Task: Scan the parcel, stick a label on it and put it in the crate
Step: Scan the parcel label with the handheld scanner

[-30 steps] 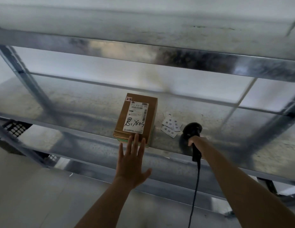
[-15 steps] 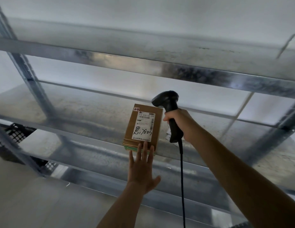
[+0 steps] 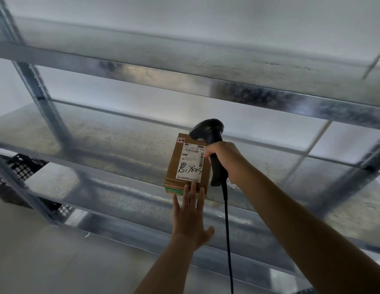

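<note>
A brown cardboard parcel (image 3: pixel 174 164) with a white shipping label lies flat on the metal shelf (image 3: pixel 112 153). My left hand (image 3: pixel 190 217) is spread flat, fingertips touching the parcel's near edge. My right hand (image 3: pixel 224 160) grips the handle of a black corded barcode scanner (image 3: pixel 210 132). The scanner's head hangs just above the parcel's far right corner, pointed down at the label. A scrap of the small white stickers (image 3: pixel 231 184) peeks out under my right wrist; the rest is hidden.
A black perforated plastic crate (image 3: pixel 17 172) sits low at the left, behind the shelf post (image 3: pixel 47 107). An upper shelf beam (image 3: pixel 206 85) crosses overhead. The scanner cable (image 3: pixel 228 240) hangs down past the shelf's front edge.
My right hand picked the scanner up from beside the stickers and brought it left, over the parcel's label. My left hand stayed against the parcel's near edge.
</note>
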